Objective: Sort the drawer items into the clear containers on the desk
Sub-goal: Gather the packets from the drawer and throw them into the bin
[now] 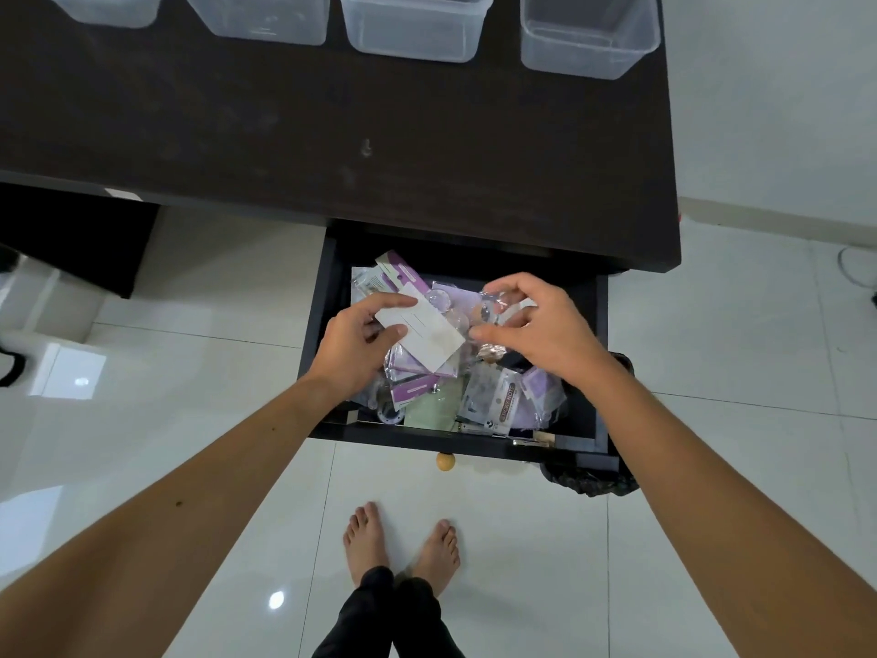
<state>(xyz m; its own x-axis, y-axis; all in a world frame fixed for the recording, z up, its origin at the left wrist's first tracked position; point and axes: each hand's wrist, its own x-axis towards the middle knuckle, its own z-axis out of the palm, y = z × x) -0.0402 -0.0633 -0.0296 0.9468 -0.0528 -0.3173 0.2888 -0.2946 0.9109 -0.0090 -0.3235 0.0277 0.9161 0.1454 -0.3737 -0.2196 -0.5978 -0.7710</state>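
The black drawer [327, 296] stands pulled out under the dark desk [332, 135], holding several purple, green and clear plastic packets [503, 406]. My left hand [353, 344] pinches a white card packet [427, 332] above the pile. My right hand [541, 325] hovers beside it with fingers curled around a small clear plastic packet [496, 303]. Several clear containers [413, 26] line the desk's far edge and look empty.
The drawer has a round wooden knob [445, 461] on its front. A black bin with a bag [593, 477] sits under the drawer's right corner. My bare feet [403, 543] stand on the white tiled floor in front of the drawer.
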